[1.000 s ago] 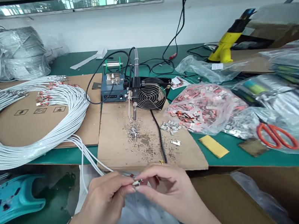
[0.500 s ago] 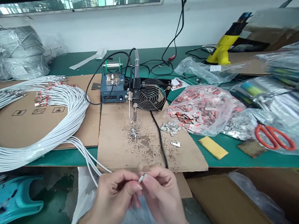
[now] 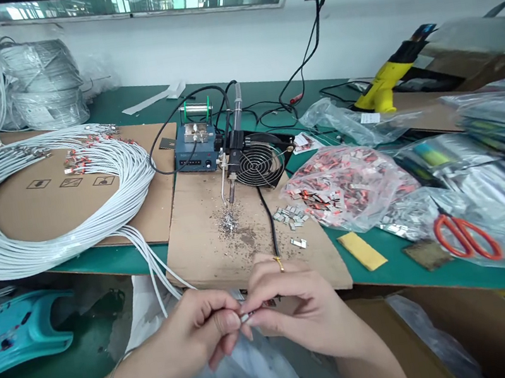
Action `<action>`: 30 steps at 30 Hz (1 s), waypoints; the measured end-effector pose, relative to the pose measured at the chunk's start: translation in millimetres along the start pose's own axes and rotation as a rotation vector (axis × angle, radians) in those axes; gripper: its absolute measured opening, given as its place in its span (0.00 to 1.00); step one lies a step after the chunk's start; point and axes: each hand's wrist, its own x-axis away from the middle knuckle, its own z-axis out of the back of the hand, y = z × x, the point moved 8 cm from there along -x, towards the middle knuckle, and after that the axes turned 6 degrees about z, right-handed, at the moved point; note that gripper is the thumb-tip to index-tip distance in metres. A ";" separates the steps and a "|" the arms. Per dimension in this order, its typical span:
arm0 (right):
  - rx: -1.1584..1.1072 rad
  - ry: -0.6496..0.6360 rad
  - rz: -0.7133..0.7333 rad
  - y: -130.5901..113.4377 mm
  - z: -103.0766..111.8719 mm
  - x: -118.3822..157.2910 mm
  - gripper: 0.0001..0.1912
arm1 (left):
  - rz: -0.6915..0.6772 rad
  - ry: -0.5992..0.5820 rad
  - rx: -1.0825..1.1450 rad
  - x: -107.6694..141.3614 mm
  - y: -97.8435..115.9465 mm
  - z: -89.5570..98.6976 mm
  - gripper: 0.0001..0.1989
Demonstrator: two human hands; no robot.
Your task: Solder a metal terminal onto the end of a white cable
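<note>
My left hand (image 3: 199, 338) pinches the end of a white cable (image 3: 161, 280) that runs down from the big coil of white cables (image 3: 20, 206) on the bench. My right hand (image 3: 295, 310), a ring on one finger, pinches a small metal terminal (image 3: 245, 316) at that cable's tip. Both hands meet fingertip to fingertip just below the front edge of the brown cardboard sheet (image 3: 209, 247). A mounted soldering iron (image 3: 231, 173) hangs tip-down over a patch of solder debris (image 3: 229, 223) on that sheet.
A blue solder station (image 3: 196, 150) and a black fan (image 3: 258, 162) stand behind the iron. Loose terminals (image 3: 290, 216) and a clear bag of terminals (image 3: 347, 183) lie right of it. Red scissors (image 3: 465, 235), a yellow tool (image 3: 385, 88), an open cardboard box (image 3: 449, 343) and a teal object (image 3: 11, 329) surround.
My hands have shifted slightly down and right, and my right hand has turned so its ring shows. The terminal stays pinched between both hands at the cable's end.
</note>
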 end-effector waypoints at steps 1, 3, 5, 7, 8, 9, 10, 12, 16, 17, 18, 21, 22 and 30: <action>0.014 -0.029 0.009 -1.1 -0.6 -2.4 0.11 | 0.010 -0.051 0.049 -0.8 0.2 -1.4 0.17; 0.015 -0.041 0.040 -2.6 -0.3 -5.7 0.10 | 0.025 -0.146 0.138 -2.7 1.2 -3.7 0.17; -0.031 -0.006 0.069 -2.6 0.7 -7.4 0.10 | 0.039 -0.216 0.210 -5.0 1.8 -4.7 0.17; -0.117 0.046 0.080 -0.4 0.1 -7.8 0.09 | 0.052 -0.261 0.271 -7.4 1.8 -5.3 0.17; -0.157 0.068 0.075 1.7 -1.4 -7.7 0.09 | 0.056 -0.277 0.297 -8.6 1.6 -5.4 0.16; -0.188 0.090 0.067 4.4 -3.4 -7.4 0.09 | 0.057 -0.290 0.324 -9.7 1.5 -5.7 0.16; -0.214 0.112 0.063 7.0 -5.6 -7.0 0.09 | 0.054 -0.305 0.352 -10.6 1.6 -6.1 0.16; -0.280 0.161 0.075 11.2 -9.1 -6.0 0.09 | 0.052 -0.348 0.415 -12.2 1.3 -8.0 0.16; -0.397 0.145 0.065 17.3 -11.6 -10.7 0.07 | 0.091 -0.427 0.510 -15.7 -3.3 -11.6 0.16; -0.370 0.080 0.046 17.0 -12.3 -14.3 0.08 | 0.106 -0.438 0.517 -16.5 -4.9 -12.0 0.16; -0.319 -0.009 0.028 15.7 -13.3 -18.3 0.08 | 0.117 -0.447 0.517 -17.1 -6.2 -12.4 0.16; -0.138 -0.278 0.025 7.6 -14.4 -28.1 0.07 | 0.129 -0.471 0.510 -17.0 -7.5 -13.4 0.14; -0.103 -0.331 0.039 4.8 -14.2 -30.3 0.07 | 0.127 -0.473 0.507 -16.6 -7.3 -13.2 0.14; -0.248 0.005 0.223 7.8 -15.1 -31.7 0.07 | 0.045 -0.446 0.542 -18.7 -8.2 -5.2 0.20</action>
